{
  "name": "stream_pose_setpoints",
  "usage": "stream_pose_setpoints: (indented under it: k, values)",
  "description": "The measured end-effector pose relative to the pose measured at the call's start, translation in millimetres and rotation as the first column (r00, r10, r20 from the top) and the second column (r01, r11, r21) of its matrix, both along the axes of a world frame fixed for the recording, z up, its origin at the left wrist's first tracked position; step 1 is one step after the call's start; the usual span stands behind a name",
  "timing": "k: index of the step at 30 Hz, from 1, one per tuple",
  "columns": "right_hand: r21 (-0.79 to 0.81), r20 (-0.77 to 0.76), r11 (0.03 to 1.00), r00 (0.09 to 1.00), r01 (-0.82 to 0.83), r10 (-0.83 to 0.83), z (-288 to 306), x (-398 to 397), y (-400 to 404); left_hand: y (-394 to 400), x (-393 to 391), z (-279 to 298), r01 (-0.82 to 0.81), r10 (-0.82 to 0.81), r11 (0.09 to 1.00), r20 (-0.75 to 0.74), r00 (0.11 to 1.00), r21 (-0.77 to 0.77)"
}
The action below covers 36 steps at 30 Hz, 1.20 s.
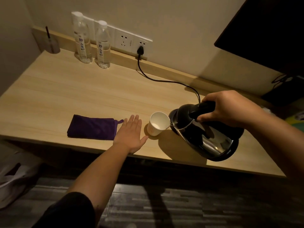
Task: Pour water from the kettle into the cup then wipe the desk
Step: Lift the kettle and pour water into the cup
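The right grip [230, 109] tips the kettle [204, 134] over the cup [158, 123] on the bench [82, 96].

The right grip is closed around the black handle on top of the kettle, and the kettle is tilted with its spout at the right side of the cup's rim, touching or nearly so. The white paper cup stands upright on the bench, just left of the kettle and near the front edge. The left grip [131, 134] lies flat and wide open on the bench and holds nothing; its thumb is just beside the base of the cup. The folded purple cloth [92, 127] lies just left of this hand, with the hand's edge over its right end. Whether water is running I cannot tell. A black cord [164, 80] goes from the wall socket toward the kettle. Two water bottles [92, 41] stand at the back, well apart from both grips.
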State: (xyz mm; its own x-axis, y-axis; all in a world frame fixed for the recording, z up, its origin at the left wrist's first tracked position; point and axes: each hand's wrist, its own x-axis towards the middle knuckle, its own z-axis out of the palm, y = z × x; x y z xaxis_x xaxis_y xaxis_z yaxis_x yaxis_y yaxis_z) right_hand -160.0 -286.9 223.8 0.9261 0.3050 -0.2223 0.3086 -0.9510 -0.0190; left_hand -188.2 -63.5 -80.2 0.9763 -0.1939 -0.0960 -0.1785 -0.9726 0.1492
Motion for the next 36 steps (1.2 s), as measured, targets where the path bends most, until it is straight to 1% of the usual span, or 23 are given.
stream_pose_setpoints:
  k: [14,36]
  values:
    - [-0.070,-0.028,0.996,0.998,-0.063,0.061,1.5,11.0,14.5,-0.3,0.0,-0.1,-0.006,0.006,1.000,0.011,1.000,-0.017]
    - [-0.094,-0.057,0.994,0.997,-0.052,0.047,7.7,14.2,23.5,0.5,-2.2,5.5,0.007,-0.007,1.000,-0.017,1.000,-0.026]
